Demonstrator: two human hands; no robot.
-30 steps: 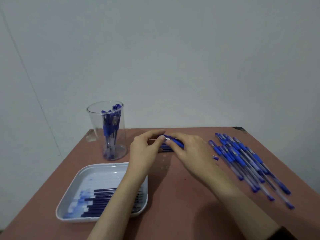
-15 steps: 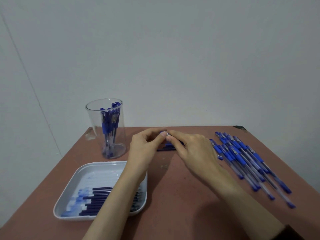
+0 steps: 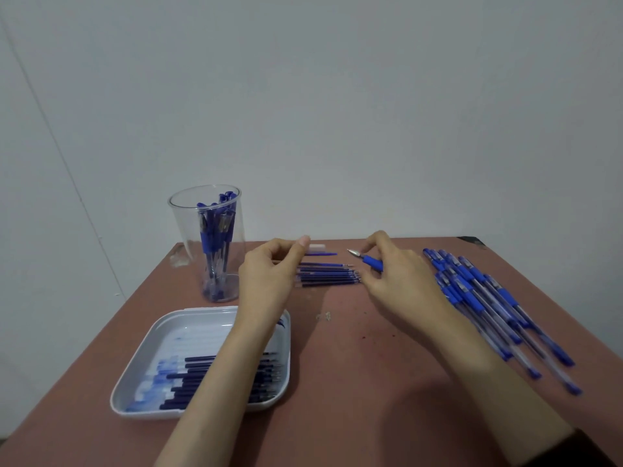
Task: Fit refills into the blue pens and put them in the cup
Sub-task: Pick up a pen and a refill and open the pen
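My left hand (image 3: 269, 274) pinches one pen part; its pale end and a thin blue strip (image 3: 320, 253) stick out to the right of my fingers. In my right hand (image 3: 401, 284) I grip the blue grip section with the metal tip (image 3: 367, 259), pointing left. The two parts are apart. Between my hands several dark blue refills (image 3: 328, 276) lie in a row on the table. The clear cup (image 3: 182, 230) stands at the back left with several blue pens upright inside.
A white tray (image 3: 158, 335) at the front left holds several more refills, partly hidden by my left forearm. Several blue pens (image 3: 488, 298) lie side by side on the right of the brown table (image 3: 354, 382). A grey wall is close behind.
My hands were together on one pen above the refills. They have drawn apart, the left keeping one part and the right the tip section.
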